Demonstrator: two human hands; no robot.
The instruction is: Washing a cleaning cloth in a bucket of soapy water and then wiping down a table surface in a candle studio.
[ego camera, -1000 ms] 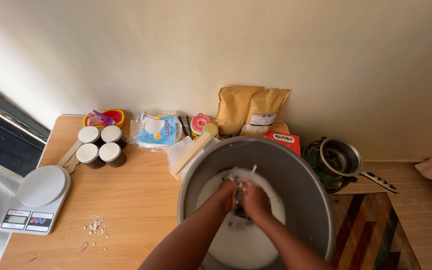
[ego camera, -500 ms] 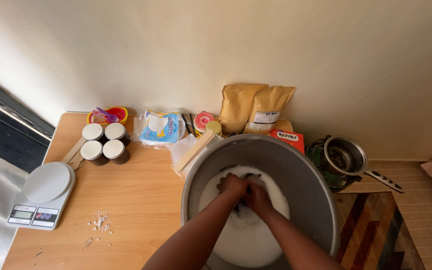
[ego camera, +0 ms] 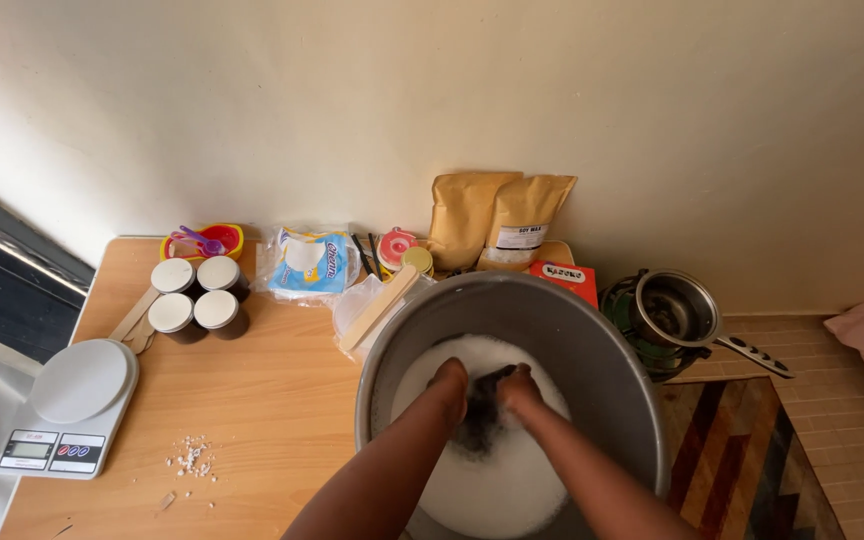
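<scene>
With both hands, left (ego camera: 449, 380) and right (ego camera: 519, 385), each grip clamped on the dark cloth (ego camera: 480, 420) in the sudsy metal basin (ego camera: 592, 340) at the desk's (ego camera: 272, 400) front-right edge, risk: suds splashing the paper bags (ego camera: 500, 218) or digital scale (ego camera: 67, 405), or basin tipping off.

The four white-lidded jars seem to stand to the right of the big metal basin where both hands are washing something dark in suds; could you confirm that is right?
Not quite. In the head view the four white-lidded jars stand to the left of the big metal basin, near the kitchen scale. The rest holds: the left hand and right hand are both in the suds on something dark.
</scene>
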